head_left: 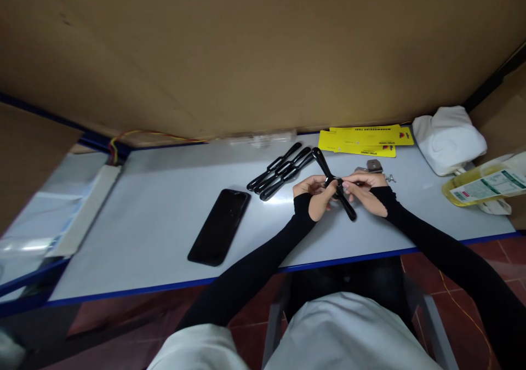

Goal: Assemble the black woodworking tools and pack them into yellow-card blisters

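Note:
A glossy black spokeshave body is held slanted above the table, one handle pointing away and the other toward me. My left hand is closed around its middle from the left, thumb on top. From the right, my right hand has thumb and fingertips pinched at the same middle section. Whatever small part sits between those fingertips is too hidden to name. Three similar black spokeshave bodies lie side by side to the left of my hands. Just beyond my right hand are small metal parts, one looking like a flat plate.
A black phone lies left of my forearm. Yellow printed cards lie along the back wall. At the right are a white cloth bundle and a tilted bottle of yellowish liquid. The blue table edge runs before me.

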{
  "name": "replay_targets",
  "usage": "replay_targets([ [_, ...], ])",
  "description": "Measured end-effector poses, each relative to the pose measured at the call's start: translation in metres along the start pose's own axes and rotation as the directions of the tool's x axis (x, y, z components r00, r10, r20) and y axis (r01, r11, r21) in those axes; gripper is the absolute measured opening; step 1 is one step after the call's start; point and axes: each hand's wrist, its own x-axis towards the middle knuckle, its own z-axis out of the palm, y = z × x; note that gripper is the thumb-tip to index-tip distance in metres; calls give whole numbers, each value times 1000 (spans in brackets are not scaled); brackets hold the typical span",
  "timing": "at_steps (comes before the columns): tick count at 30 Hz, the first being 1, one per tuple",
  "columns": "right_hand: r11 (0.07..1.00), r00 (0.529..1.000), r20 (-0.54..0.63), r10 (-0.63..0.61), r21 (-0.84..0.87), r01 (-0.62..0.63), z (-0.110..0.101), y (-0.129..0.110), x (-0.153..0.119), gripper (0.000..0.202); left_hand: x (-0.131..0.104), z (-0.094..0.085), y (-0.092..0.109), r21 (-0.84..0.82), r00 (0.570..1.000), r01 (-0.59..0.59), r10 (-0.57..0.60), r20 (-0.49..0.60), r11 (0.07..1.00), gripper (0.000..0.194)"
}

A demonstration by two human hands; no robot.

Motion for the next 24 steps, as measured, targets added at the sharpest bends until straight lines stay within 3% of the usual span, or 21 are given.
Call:
replay_targets([
  [3, 998, 999, 49, 2, -59, 1, -2, -3, 1, 45, -3, 0, 2, -6, 1000, -21, 21, -18, 1000, 46],
  [5, 983, 994, 106, -30, -176, 48, -17, -2, 6, 43, -5, -1, 3, -3, 999, -32, 32, -17, 999, 46],
  [7, 932, 988, 137, -71, -345, 114, -47, 2, 13, 35, -5, -2, 4, 4, 1000, -24, 24, -3, 1000, 45],
  [10, 804, 990, 88, -106, -578, 137, -107, 9, 18, 27, -1, -5, 5, 13, 1000, 1, -1, 18, 1000, 43],
  [12, 747, 993, 96, -69, -655, 115, -140, 12, 17, 28, 2, -7, 5, 22, 999, 19, -20, 38, 1000, 40],
  [14, 738, 988, 155, -2, -666, 106, -158, 13, 15, 30, 4, -8, 3, 26, 999, 32, -33, 40, 999, 39],
  [18, 716, 969, 239, 70, -688, 118, -160, 19, 15, 22, 7, -11, -6, 16, 999, 20, -20, 29, 1000, 38],
  [22, 634, 974, 197, 110, -769, 84, -158, 29, 16, 13, 10, -13, -20, 19, 999, 11, -12, 52, 1000, 40],
  [24, 633, 990, 132, 47, -771, 73, -160, 33, 13, 9, 11, -13, -26, 21, 998, 23, -24, 66, 1000, 43],
])
